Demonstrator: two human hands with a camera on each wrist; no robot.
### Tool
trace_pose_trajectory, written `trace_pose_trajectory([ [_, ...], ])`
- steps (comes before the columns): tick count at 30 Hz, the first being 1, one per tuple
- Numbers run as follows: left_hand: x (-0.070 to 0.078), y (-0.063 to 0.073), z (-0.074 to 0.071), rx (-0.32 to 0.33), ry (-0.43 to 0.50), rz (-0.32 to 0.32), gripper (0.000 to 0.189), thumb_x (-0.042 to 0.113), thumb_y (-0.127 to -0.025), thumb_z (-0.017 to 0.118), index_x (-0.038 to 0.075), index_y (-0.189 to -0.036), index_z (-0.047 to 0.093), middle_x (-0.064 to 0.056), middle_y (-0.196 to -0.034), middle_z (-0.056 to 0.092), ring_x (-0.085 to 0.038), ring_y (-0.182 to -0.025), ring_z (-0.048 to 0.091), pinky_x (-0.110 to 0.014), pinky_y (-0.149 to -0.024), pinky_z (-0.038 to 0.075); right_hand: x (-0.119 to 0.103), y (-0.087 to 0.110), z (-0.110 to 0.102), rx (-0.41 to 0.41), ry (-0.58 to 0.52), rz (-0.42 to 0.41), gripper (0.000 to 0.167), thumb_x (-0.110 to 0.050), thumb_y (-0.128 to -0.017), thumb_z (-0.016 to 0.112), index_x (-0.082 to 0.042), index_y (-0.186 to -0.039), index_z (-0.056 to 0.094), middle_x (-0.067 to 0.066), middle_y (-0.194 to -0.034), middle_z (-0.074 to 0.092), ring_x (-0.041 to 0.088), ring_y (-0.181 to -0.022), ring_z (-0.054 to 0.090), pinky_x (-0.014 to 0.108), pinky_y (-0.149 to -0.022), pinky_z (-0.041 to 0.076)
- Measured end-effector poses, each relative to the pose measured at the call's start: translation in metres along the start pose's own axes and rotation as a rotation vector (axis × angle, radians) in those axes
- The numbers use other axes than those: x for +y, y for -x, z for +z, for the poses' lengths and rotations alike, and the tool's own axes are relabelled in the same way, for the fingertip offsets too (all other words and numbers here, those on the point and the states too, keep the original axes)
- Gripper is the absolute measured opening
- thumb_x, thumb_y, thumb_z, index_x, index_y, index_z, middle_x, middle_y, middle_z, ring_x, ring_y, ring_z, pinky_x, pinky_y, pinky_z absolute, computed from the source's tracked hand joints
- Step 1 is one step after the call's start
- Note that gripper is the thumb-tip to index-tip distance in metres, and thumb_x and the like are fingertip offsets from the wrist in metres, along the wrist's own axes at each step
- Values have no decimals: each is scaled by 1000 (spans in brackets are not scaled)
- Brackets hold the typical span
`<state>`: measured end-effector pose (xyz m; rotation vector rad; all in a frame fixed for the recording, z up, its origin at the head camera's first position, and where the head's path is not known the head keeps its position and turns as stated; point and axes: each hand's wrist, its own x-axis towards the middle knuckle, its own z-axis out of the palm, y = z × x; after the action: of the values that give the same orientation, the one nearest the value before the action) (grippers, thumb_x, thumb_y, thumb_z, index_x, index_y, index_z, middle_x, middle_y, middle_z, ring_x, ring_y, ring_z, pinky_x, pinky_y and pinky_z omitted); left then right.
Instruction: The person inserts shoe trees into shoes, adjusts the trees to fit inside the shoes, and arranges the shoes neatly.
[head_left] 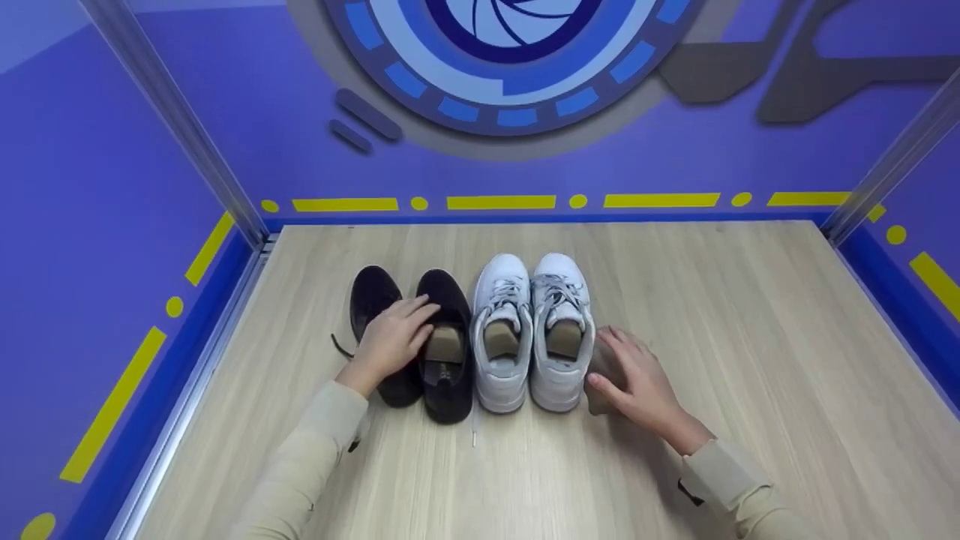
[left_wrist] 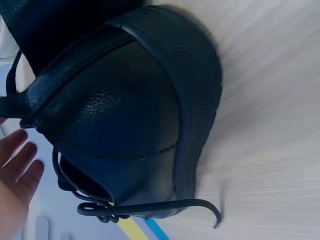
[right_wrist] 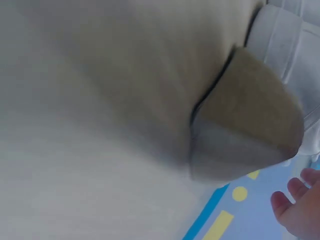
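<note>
My left hand (head_left: 394, 337) lies over the pair of black lace-up shoes, fingers extended across the right black shoe (head_left: 444, 289). Its palm partly covers the left black shoe (head_left: 373, 289). Close up in the left wrist view, a black leather shoe (left_wrist: 115, 105) has a loose black lace (left_wrist: 165, 205). Two white sneakers stand just right of them, the left one (head_left: 501, 390) beside the right one (head_left: 556, 390). Against the outer side of the latter, my right hand (head_left: 641, 382) hovers with spread fingers around a brown, wedge-like piece (right_wrist: 250, 100), partly hidden in the head view.
The shoes stand toes away from me on a light wood-grain tabletop (head_left: 750, 322). Blue printed panels (head_left: 240, 97) with yellow dashes enclose the back and sides. Tan inserts (head_left: 501, 339) sit inside the shoes. A pale lace end (head_left: 474, 439) lies between the pairs.
</note>
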<state>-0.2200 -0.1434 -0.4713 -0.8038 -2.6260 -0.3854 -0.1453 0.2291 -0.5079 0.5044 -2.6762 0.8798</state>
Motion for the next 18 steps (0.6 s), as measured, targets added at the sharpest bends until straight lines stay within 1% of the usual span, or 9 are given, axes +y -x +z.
trace_pose_trajectory([
  [4, -6, 4, -2, 39, 14, -35, 35, 23, -85, 55, 12, -118, 56, -11, -124, 54, -30, -114, 49, -45, -94, 38, 8, 7, -1, -97, -3, 20, 84, -40, -70, 70, -5, -136, 31, 21, -141, 28, 40, -129, 24, 56, -100, 20],
  [7, -10, 7, -4, 35, 39, -76, 37, 25, -86, 55, 11, -120, 55, -13, -126, 51, -31, -119, 44, -47, -97, 35, 13, 11, 1, -165, -33, 43, 97, -41, -64, 74, -3, -138, 24, 23, -144, 19, 42, -131, 16, 58, -101, 17],
  [9, -13, 10, -5, 18, 55, -112, 37, 26, -86, 54, 11, -121, 54, -13, -128, 50, -31, -122, 41, -48, -98, 33, 16, 13, 2, -195, -51, 52, 102, -40, -62, 76, -1, -139, 21, 22, -145, 16, 42, -132, 13, 58, -101, 16],
  [11, -15, 13, -5, -4, 71, -146, 38, 28, -87, 53, 11, -122, 53, -13, -130, 47, -30, -124, 39, -49, -99, 31, 19, 14, 3, -200, -62, 58, 103, -36, -61, 77, 1, -138, 21, 23, -145, 16, 43, -132, 13, 57, -101, 16],
  [14, -19, 17, -5, -14, 91, -184, 39, 28, -87, 53, 11, -122, 53, -12, -132, 46, -31, -125, 38, -49, -100, 30, 24, 15, 4, -190, -58, 70, 101, -30, -61, 79, 3, -138, 22, 24, -143, 19, 43, -131, 15, 57, -101, 17],
  [18, -23, 22, -4, -6, 116, -219, 41, 29, -87, 53, 10, -123, 52, -14, -132, 45, -31, -125, 38, -47, -101, 29, 28, 17, 6, -177, -2, 62, 86, -25, -62, 78, 0, -133, 36, 27, -140, 24, 46, -128, 18, 61, -96, 23],
])
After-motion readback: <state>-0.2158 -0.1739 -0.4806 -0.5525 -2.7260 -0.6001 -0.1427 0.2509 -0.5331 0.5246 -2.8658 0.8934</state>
